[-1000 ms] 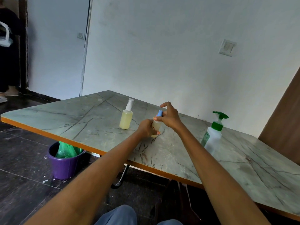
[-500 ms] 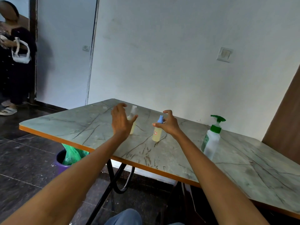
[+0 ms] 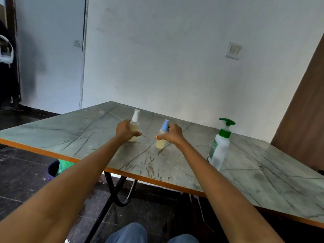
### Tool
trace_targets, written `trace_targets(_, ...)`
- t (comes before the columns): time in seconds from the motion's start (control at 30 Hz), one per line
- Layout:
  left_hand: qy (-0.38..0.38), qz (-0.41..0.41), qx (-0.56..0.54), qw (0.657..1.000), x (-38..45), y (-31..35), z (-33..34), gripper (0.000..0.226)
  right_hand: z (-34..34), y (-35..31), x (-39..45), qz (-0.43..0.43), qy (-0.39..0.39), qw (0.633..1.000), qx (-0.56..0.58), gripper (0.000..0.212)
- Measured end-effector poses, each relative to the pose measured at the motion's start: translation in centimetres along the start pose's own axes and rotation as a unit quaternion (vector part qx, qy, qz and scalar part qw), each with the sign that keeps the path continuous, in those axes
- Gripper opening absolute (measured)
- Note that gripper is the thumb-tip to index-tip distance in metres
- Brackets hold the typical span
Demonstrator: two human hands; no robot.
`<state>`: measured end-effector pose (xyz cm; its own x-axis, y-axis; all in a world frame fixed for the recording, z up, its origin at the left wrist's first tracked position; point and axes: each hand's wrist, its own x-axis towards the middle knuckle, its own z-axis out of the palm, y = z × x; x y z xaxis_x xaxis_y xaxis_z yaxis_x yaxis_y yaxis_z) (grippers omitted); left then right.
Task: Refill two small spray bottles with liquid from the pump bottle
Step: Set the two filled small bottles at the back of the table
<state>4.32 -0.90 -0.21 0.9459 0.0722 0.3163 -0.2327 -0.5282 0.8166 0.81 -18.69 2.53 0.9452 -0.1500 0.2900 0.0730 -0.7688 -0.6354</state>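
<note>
Two small spray bottles stand upright on the marble-patterned table [image 3: 245,176], both holding yellowish liquid. My left hand [image 3: 125,131] is wrapped round the body of the white-capped spray bottle [image 3: 134,123]. The blue-capped spray bottle [image 3: 162,137] stands a little to the right, and my right hand [image 3: 171,135] grips it from the right side, with the thumb stretched out in front. To the right, apart from both hands, stands the white pump bottle [image 3: 220,146] with a green pump head.
The table's orange front edge runs diagonally across the view, with black folding legs [image 3: 112,192] below it. A purple bucket [image 3: 52,168] with a green bag sits on the dark floor under the left end. A brown panel [image 3: 305,111] leans at the right.
My left hand has left the blue-capped bottle, moved left and closed round the white-capped bottle. My right hand has stayed on the blue-capped bottle, which now stands on the table.
</note>
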Motion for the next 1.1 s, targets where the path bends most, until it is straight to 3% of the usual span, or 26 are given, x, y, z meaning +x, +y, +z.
trace_targets(0.4, -0.075, 0.009, -0.027, 0.997, 1.4, -0.2, -0.4, 0.062, 0.7, 0.0, 0.7, 0.012, -0.012, 0.999, 0.047, 0.051)
trace_targets(0.63, -0.070, -0.004, 0.013, 0.997, 1.7, -0.6, 0.0, 0.060, 0.8, -0.1, 0.7, 0.013, -0.016, 0.998, 0.057, 0.025)
trace_targets(0.8, -0.084, 0.006, 0.021, 0.996, 2.5, -0.2, 0.1, 0.054, 0.6, -0.8, 1.6, 0.013, -0.018, 0.997, 0.069, 0.040)
trace_targets(1.1, -0.102, 0.014, 0.020, 0.994, 4.9, -0.3, 1.8, 0.050, 1.3, -0.6, 5.2, 0.034, -0.016, 0.999, 0.024, 0.043)
